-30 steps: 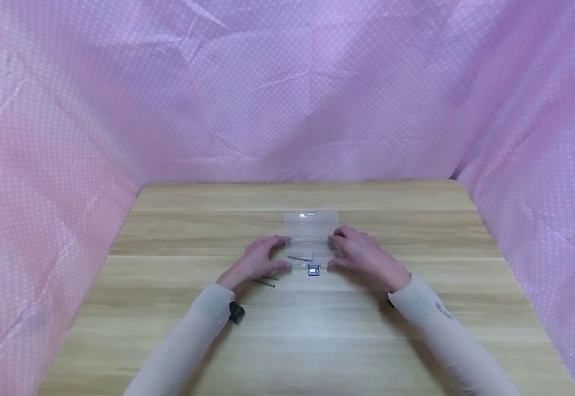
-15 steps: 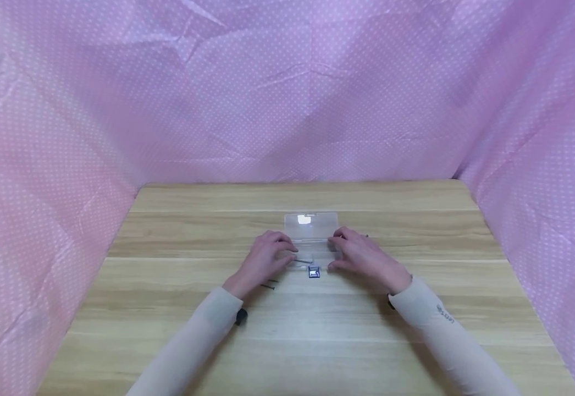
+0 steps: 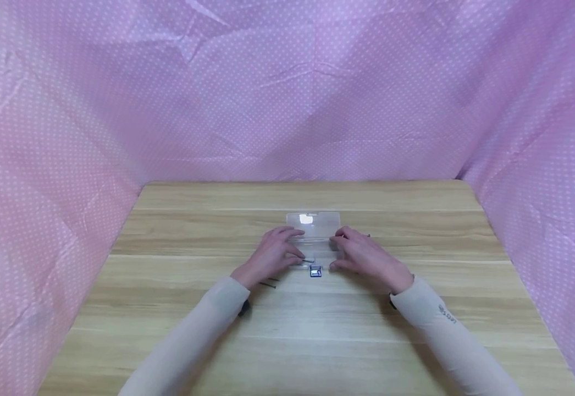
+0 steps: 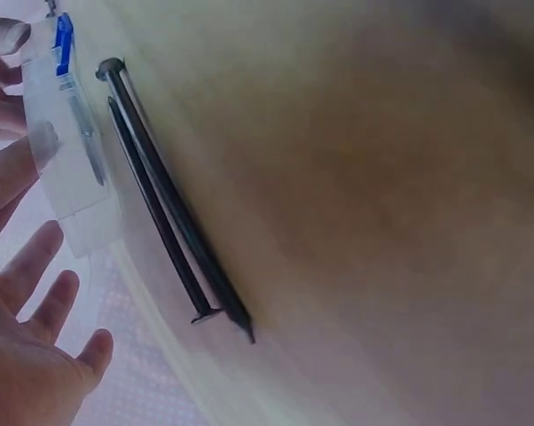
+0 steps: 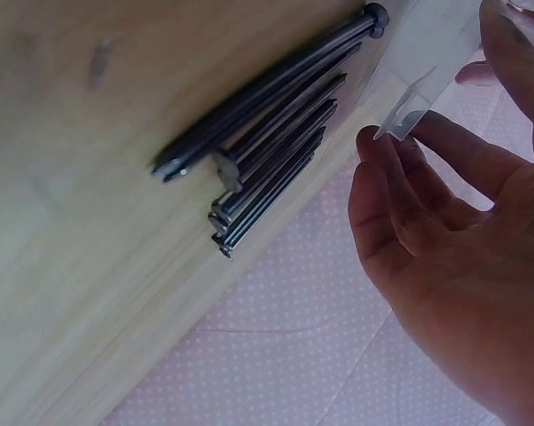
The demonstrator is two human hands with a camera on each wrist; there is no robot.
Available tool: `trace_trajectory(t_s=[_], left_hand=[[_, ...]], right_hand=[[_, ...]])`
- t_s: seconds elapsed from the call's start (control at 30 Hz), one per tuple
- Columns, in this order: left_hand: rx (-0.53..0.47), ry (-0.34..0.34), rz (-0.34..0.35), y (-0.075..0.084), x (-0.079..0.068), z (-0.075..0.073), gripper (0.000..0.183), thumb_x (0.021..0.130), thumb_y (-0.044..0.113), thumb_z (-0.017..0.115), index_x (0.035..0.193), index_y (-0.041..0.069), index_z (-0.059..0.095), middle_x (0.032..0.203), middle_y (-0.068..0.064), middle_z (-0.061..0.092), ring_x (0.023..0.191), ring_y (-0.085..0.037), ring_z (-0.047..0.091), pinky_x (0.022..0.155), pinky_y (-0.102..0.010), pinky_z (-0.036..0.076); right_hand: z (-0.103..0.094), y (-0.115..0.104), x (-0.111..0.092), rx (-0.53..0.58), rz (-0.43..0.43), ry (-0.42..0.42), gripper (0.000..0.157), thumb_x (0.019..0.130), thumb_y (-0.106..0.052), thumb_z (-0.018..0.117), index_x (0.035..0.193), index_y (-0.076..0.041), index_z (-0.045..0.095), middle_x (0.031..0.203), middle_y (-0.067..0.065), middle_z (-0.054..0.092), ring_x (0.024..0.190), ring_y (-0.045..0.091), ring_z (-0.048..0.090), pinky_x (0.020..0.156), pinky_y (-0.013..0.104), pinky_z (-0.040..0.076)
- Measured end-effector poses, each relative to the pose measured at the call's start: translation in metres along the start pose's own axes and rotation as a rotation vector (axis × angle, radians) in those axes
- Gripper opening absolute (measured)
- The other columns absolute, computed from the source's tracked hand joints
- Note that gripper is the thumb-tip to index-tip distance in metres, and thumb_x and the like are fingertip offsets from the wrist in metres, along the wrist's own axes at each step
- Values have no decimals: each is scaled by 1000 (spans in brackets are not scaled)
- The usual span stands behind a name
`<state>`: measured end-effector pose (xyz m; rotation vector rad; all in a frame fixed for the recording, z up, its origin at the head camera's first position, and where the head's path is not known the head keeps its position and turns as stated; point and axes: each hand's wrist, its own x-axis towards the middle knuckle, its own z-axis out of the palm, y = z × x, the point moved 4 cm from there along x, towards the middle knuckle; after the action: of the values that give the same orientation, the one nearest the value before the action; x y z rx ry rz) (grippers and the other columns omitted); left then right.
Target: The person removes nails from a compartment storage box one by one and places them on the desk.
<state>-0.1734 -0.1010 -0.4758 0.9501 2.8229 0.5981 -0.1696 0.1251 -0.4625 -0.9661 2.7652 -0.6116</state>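
Note:
A clear plastic box [image 3: 321, 254] lies on the table with its lid [image 3: 324, 223] raised away from the person. Its blue latch [image 3: 315, 271] points toward the person, and a dark nail [image 3: 308, 261] lies inside. My left hand [image 3: 270, 254] is at the box's left end, thumb and index finger over the compartment near that nail; in the left wrist view its other fingers [image 4: 54, 306] are spread. My right hand [image 3: 364, 254] grips the right end between thumb and fingers, as the right wrist view also shows.
Two long dark nails [image 4: 165, 204] lie on the table beside my left wrist. Several more nails [image 5: 271, 133] lie in a row near my right hand. The wooden table [image 3: 292, 341] is backed by pink dotted cloth [image 3: 287, 110].
My left hand has moved right, from the box's left edge to over its left part, beside the nail inside. My right hand stays at the right end.

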Motion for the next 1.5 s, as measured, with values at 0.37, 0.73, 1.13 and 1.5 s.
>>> trace_trajectory(t_s=[0.37, 0.73, 1.13, 1.5], left_hand=[[147, -62, 125, 8, 12, 1, 11, 93, 33, 79, 102, 29, 84, 157, -1, 50, 148, -29, 37, 121, -54, 27], [181, -23, 168, 12, 16, 7, 10, 92, 33, 80, 100, 30, 84, 156, -2, 51, 146, -30, 40, 120, -60, 25], [221, -27, 207, 21, 20, 8, 8, 95, 28, 77, 95, 25, 84, 154, -1, 53, 146, -28, 41, 120, -68, 20], [126, -120, 234, 12, 19, 8, 12, 100, 26, 70, 101, 21, 81, 166, -4, 37, 152, -26, 30, 126, -57, 9]], right_hand=[[0, -1, 1, -1, -3, 2, 65, 85, -35, 86, 131, 4, 65, 123, 13, 61, 102, 24, 60, 88, 45, 55], [-1, -2, 1, -5, 4, -3, 65, 84, -35, 87, 131, 3, 65, 121, 12, 61, 99, 24, 60, 86, 44, 55], [-1, -2, 0, -10, 3, -5, 63, 85, -35, 86, 130, 3, 65, 120, 11, 61, 98, 22, 59, 85, 44, 55], [0, -3, -1, -26, -8, 13, 60, 85, -36, 86, 127, 2, 67, 119, 11, 61, 97, 22, 59, 84, 42, 55]])
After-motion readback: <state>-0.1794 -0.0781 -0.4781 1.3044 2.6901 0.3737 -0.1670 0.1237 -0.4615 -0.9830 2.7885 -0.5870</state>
